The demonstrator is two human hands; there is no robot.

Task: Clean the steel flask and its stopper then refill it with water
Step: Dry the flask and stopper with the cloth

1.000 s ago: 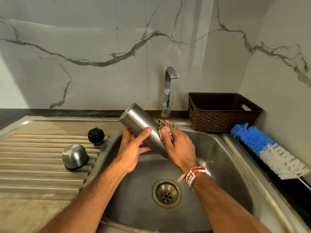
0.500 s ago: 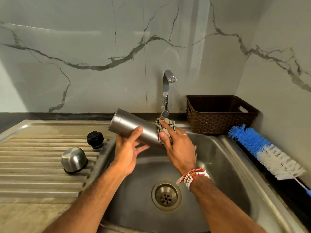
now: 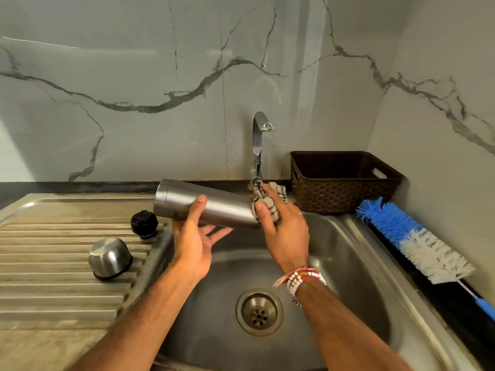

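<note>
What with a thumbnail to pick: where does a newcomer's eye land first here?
The steel flask, held almost level over the sink: the left hand grips it while the right hand presses a checked cloth to its end by the tap. Then the blue-and-white bottle brush on the counter at right, and the black stopper and steel cap on the drainboard at left.

Steel flask (image 3: 214, 207) sideways, mouth hidden, stopper (image 3: 144, 224) off

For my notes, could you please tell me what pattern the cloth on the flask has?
The cloth is cream with thin dark lines; head view.
</note>
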